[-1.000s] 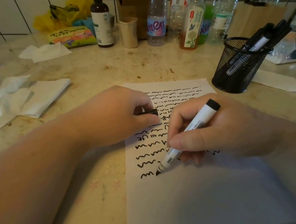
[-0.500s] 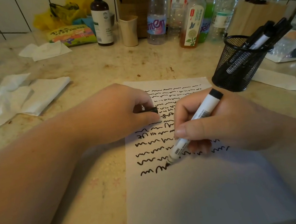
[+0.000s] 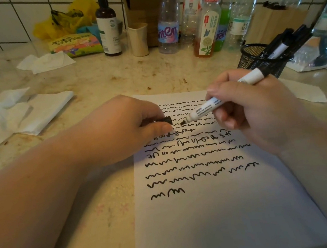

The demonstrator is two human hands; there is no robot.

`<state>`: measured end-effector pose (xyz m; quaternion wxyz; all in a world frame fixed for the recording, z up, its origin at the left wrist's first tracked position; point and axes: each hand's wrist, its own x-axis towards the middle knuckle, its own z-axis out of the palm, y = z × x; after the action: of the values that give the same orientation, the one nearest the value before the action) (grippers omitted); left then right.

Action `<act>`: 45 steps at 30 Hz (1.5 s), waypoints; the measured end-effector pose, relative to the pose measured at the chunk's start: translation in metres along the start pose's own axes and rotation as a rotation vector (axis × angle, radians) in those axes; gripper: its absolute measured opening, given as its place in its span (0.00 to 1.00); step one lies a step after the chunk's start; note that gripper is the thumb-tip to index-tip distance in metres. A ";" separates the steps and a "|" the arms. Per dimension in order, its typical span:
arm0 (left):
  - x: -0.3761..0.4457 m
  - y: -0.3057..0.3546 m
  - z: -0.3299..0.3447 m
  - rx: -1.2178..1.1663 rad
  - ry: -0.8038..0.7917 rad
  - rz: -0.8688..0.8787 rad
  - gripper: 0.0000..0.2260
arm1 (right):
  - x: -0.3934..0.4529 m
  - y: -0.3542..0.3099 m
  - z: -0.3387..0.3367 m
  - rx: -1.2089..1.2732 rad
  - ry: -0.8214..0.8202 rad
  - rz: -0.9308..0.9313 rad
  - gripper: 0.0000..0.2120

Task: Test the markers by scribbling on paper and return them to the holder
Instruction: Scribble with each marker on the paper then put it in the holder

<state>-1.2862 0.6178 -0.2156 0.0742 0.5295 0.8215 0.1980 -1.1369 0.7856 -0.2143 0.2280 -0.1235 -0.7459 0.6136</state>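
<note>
A white sheet of paper (image 3: pixel 221 209) lies on the counter, its upper half covered with rows of black squiggles. My right hand (image 3: pixel 260 111) grips a white marker (image 3: pixel 204 110) with a black end, lifted off the paper and lying almost level, its bare tip pointing left. My left hand (image 3: pixel 121 127) rests on the sheet's upper left corner and pinches the black cap (image 3: pixel 166 120), whose mouth faces the marker tip a short gap away. A black mesh holder (image 3: pixel 253 57) with several markers stands at the right, behind my right hand.
Crumpled tissues (image 3: pixel 22 115) lie at the left. A dark pump bottle (image 3: pixel 107 27), a beige cup (image 3: pixel 139 39), several plastic bottles (image 3: pixel 168 23) and a snack packet (image 3: pixel 75 45) line the tiled wall. A paper scrap (image 3: pixel 306 92) lies right of the sheet.
My right hand finished a squiggle on the lowest row, then lifted the marker and swung it up and left until its tip points at the cap in my left hand.
</note>
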 end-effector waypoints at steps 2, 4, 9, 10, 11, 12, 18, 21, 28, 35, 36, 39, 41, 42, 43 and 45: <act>0.000 0.000 -0.001 -0.014 0.007 0.002 0.11 | 0.000 0.001 0.001 -0.004 0.002 0.005 0.08; 0.000 0.000 -0.001 -0.029 0.012 -0.002 0.11 | -0.001 0.002 0.001 0.003 -0.006 0.005 0.06; 0.000 0.002 0.001 -0.069 0.013 -0.015 0.12 | -0.002 0.000 0.003 -0.003 -0.039 -0.015 0.07; 0.001 0.003 0.001 -0.084 0.016 -0.023 0.12 | -0.002 0.000 0.005 -0.008 -0.051 -0.016 0.09; 0.001 0.004 0.002 -0.102 0.022 -0.031 0.13 | -0.003 0.000 0.006 -0.006 -0.058 -0.013 0.10; 0.001 0.004 0.003 -0.122 0.029 -0.036 0.12 | -0.003 0.000 0.007 0.005 -0.058 -0.009 0.11; 0.000 0.006 0.004 -0.143 0.011 0.005 0.09 | 0.000 0.006 0.012 0.056 -0.035 -0.018 0.09; -0.003 0.005 0.004 -0.129 0.046 0.039 0.07 | 0.001 0.005 0.013 0.054 -0.030 -0.038 0.09; 0.004 0.000 0.003 -0.085 0.011 0.015 0.08 | -0.001 -0.004 0.012 -0.101 -0.027 0.034 0.14; 0.007 -0.006 0.002 -0.173 0.103 -0.091 0.14 | 0.004 -0.058 -0.033 -0.301 0.346 -0.100 0.11; 0.008 -0.008 0.002 -0.173 0.112 -0.096 0.13 | 0.007 -0.061 -0.043 -0.394 0.423 -0.122 0.11; 0.010 -0.011 0.004 -0.172 0.133 -0.103 0.12 | 0.018 -0.064 -0.068 -0.640 0.558 -0.138 0.11; 0.010 -0.011 0.004 -0.172 0.138 -0.105 0.10 | 0.025 -0.064 -0.079 -0.735 0.605 -0.138 0.10; 0.010 -0.011 0.004 -0.174 0.145 -0.103 0.09 | 0.028 -0.064 -0.083 -0.797 0.614 -0.138 0.09; 0.010 -0.011 0.004 -0.178 0.158 -0.102 0.08 | 0.031 -0.064 -0.086 -0.867 0.609 -0.136 0.10; 0.009 -0.011 0.004 -0.213 0.190 -0.106 0.06 | 0.039 -0.063 -0.089 -0.974 0.562 -0.103 0.12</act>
<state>-1.2982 0.6234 -0.2227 0.0622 0.4534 0.8260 0.3291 -1.1203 0.8666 -0.1331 0.3641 -0.3367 -0.8585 0.1303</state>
